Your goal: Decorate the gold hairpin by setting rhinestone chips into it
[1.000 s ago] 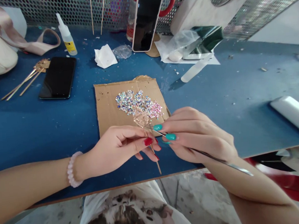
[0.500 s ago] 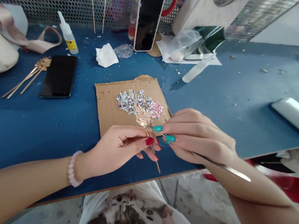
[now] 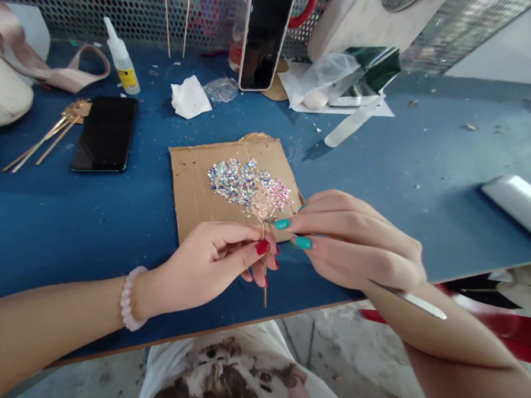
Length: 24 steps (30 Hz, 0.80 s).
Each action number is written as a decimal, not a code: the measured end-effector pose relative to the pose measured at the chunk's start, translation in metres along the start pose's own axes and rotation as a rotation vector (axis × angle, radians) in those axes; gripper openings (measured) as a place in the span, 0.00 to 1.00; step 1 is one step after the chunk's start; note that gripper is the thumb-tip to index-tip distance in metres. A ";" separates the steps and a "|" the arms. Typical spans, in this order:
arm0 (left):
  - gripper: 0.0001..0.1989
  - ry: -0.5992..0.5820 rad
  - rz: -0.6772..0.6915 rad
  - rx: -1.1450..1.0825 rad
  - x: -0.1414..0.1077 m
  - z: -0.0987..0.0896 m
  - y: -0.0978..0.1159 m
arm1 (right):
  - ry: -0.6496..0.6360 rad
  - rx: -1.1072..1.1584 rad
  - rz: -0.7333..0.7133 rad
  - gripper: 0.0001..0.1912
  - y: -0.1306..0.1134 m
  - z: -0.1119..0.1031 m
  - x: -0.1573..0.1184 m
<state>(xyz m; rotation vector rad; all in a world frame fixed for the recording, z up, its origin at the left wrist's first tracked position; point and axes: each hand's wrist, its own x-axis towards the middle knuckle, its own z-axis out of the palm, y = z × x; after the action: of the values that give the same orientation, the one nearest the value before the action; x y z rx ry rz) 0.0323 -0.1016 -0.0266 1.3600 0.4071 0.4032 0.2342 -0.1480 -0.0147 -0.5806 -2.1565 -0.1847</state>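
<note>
My left hand (image 3: 215, 261) pinches the thin stem of a gold hair stick (image 3: 263, 202) between thumb and fingers. The stick's openwork flower-like head points away from me, over the cardboard, and its stem end hangs towards the table edge. My right hand (image 3: 361, 238) is closed around slim metal tweezers (image 3: 420, 305), whose tips meet the base of the ornament head. Whether the tips grip a stone there is too small to tell. Beyond the head lie a heap of blue-silver rhinestones (image 3: 233, 180) and a smaller pink heap (image 3: 282, 192) on a cardboard piece (image 3: 192, 197).
Left of the cardboard lie a black phone (image 3: 105, 135) and more gold hair sticks (image 3: 68, 121). A glue bottle (image 3: 122, 61), crumpled white paper (image 3: 191, 97), a propped phone (image 3: 266, 38) and plastic bags (image 3: 365, 69) stand or lie at the back. A white case (image 3: 519, 203) is at right.
The hair stick has turned nearly straight, its head shifting slightly right and away over the stones. The tweezer tips have come to the base of the head as my right hand shifted slightly.
</note>
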 end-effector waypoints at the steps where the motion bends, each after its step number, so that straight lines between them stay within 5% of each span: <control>1: 0.12 -0.004 -0.014 -0.012 0.000 0.000 0.000 | 0.010 -0.006 -0.008 0.04 0.001 0.001 0.000; 12: 0.13 -0.096 -0.117 -0.259 0.002 -0.002 -0.001 | -0.078 -0.200 0.085 0.07 -0.011 -0.002 0.001; 24: 0.12 -0.159 -0.201 -0.524 0.000 -0.003 -0.005 | -0.018 -0.388 -0.114 0.08 -0.008 0.006 -0.001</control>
<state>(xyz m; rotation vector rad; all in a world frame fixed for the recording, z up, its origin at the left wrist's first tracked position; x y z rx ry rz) 0.0313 -0.0996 -0.0320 0.8248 0.2771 0.2110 0.2266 -0.1528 -0.0190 -0.6772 -2.1852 -0.6726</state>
